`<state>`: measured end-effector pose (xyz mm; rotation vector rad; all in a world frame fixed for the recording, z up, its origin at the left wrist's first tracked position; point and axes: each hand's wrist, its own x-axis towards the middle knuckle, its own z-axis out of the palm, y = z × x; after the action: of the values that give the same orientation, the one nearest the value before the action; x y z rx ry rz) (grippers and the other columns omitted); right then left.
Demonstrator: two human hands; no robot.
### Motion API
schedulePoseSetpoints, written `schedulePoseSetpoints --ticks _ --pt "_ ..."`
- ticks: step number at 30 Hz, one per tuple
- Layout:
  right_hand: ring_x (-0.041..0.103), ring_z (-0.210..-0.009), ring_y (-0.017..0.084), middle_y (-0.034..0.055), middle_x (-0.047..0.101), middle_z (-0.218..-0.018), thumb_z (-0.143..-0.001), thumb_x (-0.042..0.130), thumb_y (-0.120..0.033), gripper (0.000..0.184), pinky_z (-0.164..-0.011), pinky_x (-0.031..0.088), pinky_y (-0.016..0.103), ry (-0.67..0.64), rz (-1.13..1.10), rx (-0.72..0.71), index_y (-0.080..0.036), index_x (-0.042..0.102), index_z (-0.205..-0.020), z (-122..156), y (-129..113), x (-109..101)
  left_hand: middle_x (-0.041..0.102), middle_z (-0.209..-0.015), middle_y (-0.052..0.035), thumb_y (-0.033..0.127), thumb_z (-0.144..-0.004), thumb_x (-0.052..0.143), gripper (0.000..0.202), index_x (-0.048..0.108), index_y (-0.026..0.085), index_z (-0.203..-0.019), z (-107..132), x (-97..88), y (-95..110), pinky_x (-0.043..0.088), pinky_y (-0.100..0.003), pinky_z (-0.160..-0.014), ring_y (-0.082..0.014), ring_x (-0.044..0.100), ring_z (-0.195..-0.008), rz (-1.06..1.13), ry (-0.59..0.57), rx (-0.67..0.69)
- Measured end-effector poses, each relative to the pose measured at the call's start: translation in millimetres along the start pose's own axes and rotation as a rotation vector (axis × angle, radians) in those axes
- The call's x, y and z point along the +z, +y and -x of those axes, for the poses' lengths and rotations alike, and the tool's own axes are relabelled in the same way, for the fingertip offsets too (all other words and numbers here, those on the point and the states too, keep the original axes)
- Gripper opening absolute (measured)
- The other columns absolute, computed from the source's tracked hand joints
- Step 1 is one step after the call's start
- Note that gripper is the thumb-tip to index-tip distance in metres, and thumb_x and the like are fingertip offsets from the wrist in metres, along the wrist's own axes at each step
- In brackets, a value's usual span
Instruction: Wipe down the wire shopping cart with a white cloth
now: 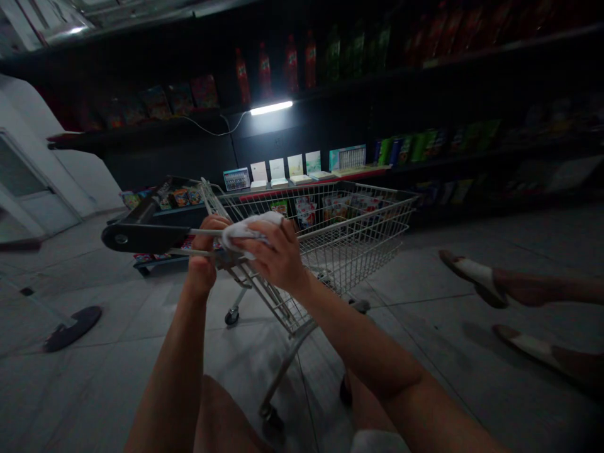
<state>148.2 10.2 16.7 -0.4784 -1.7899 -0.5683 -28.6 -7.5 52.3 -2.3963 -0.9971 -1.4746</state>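
A metal shopping cart [358,245] stands before me, its dark handle end [141,238] pointing left. My left hand [206,251] is closed around the cart's metal side bar just behind that handle. In my right hand [280,251] is a white cloth [252,228], pressed over the same bar near the basket's top corner. The fingers of my right hand curl over the cloth and partly hide it. Through the basket's wire mesh I see shelf goods beyond.
Dark shelves behind the cart hold red bottles [291,63], small booklets and boxes [277,170], and green packets [418,148]. A lit tube lamp [271,108] hangs there. Another person's feet [476,274] are at right. A round stand base [73,328] rests on the floor at left.
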Motion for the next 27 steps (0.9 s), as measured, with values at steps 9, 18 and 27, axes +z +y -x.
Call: schedulePoseSetpoints --ticks 9,18,27 --pt "0.058 -0.102 0.025 0.0096 0.065 -0.105 -0.088 0.047 -0.024 0.031 -0.09 0.044 0.042 0.223 0.225 0.45 -0.023 0.071 -0.107 84 78 -12 0.051 -0.066 0.0001 0.047 -0.093 0.048 0.04 0.051 0.024 -0.061 -13 11.3 2 0.046 -0.038 -0.08 -0.0171 0.052 -0.071 0.309 0.343 -0.028" --pt "0.055 -0.112 0.02 0.005 0.062 -0.12 -0.093 0.049 -0.027 0.033 -0.101 0.038 0.038 -0.026 -0.008 0.191 -0.029 0.065 -0.122 51 24 26 0.055 -0.064 0.0003 0.035 -0.089 0.054 0.032 0.056 0.025 -0.058 -11 -6.0 -20 0.046 -0.048 -0.088 -0.018 0.055 -0.071 0.339 0.345 -0.007" --pt "0.052 -0.109 0.026 0.0081 0.061 -0.114 -0.088 0.05 -0.022 0.031 -0.101 0.039 0.046 0.067 0.216 0.478 -0.022 0.067 -0.114 96 118 2 0.054 -0.064 0.0008 0.034 -0.083 0.056 0.03 0.054 0.025 -0.054 -5 -31.6 -39 0.043 -0.055 -0.098 -0.0189 0.058 -0.074 0.291 0.394 -0.118"
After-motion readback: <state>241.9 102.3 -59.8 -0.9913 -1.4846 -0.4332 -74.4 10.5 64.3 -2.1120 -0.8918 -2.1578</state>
